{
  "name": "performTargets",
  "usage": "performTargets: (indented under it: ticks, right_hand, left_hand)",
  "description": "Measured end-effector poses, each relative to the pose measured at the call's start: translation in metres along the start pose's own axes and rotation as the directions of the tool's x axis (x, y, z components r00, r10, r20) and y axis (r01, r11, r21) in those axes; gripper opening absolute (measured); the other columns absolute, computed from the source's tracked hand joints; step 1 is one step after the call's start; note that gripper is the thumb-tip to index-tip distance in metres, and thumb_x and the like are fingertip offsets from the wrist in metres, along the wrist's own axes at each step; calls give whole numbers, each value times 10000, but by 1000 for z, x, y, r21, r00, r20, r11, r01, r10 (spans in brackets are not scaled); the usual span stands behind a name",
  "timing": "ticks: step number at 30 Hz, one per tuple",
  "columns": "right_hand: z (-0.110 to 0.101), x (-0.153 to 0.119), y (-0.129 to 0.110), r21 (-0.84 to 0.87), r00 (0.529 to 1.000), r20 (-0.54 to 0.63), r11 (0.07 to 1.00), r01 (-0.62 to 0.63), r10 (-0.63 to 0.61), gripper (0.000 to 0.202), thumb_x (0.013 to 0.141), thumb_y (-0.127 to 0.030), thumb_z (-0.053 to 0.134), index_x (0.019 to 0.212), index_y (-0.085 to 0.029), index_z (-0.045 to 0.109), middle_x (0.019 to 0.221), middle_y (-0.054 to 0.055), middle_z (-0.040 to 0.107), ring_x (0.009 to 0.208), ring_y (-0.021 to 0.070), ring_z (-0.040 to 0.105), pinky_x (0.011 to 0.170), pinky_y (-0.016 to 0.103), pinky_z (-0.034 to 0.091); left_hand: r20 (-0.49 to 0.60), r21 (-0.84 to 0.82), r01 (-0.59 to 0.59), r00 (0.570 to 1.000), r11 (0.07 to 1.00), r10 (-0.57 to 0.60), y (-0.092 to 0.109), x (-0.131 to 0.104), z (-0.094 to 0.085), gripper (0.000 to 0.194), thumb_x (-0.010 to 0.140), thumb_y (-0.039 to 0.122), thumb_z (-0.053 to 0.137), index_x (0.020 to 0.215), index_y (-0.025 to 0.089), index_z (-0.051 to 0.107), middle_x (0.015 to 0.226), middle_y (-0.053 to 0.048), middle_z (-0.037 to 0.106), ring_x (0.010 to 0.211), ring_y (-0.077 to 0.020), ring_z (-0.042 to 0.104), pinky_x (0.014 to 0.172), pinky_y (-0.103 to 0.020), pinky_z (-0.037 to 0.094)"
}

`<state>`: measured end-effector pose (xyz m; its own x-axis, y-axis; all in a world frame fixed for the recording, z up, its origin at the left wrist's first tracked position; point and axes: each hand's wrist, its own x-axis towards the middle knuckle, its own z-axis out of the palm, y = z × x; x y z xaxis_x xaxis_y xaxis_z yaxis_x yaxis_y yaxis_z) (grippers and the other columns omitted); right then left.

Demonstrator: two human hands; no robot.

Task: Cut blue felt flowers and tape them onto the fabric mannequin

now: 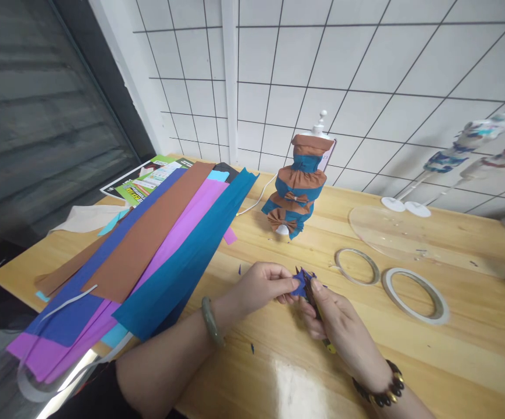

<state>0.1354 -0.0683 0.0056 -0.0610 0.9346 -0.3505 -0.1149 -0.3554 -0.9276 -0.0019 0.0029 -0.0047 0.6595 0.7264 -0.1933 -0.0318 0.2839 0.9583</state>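
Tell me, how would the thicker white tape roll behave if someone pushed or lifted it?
The thicker tape roll lies flat on the table, so a push would probably slide it. Stood on edge, its round shape might roll away. The wide open middle suggests it is light for its size.

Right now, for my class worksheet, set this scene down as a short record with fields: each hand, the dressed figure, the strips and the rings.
Left hand: the left hand pinches a small blue piece
Right hand: the right hand grips a dark tool against it; tool type unclear
Figure: brown-and-teal dress with a bow, standing beyond the hands
Strips: coloured strips in brown, blue, purple and teal, overlapping at the left
Rings: two tape rolls lying flat at the right
Surface: wooden table
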Motion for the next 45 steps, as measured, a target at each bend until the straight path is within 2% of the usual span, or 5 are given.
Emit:
performTargets:
  ticks: [8,23,32,45]
  right_hand:
    - [-1,2,2,-3,1000,-5,1000,17,-17,465,799,-591,431,589,-177,414,504,-69,302,415,51,246,390,199,202]
    - [-3,-1,2,-142,1000,-9,990,16,-17,468,842,-569,363,589,-177,406,479,-64,309,418,58,257,409,207,206]
    - [-4,-1,1,-96,999,46,995,12,-8,459,845,-559,366,594,-177,413,497,-66,300,421,59,248,411,212,197]
    - [-6,1,3,-169,999,29,985,31,-27,456,854,-554,348,597,-182,403,498,-60,320,427,68,285,426,219,238]
  left_hand:
    - [-16,-6,2,1000,1000,-2,0,0,0,290,681,400,625,642,114,595,596,-1,547,559,-81,477,564,-212,369]
    - [-13,22,-19,1000,1000,19,2,0,0,243,712,337,595,649,103,589,602,-9,551,573,-86,495,582,-217,390]
    - [-5,11,-23,1000,1000,23,-1,1,-2,230,719,326,588,665,103,595,608,-12,557,567,-85,496,576,-218,394]
    - [8,20,-19,1000,1000,19,3,-1,-4,229,717,327,591,659,105,596,608,-11,554,577,-88,496,581,-221,388]
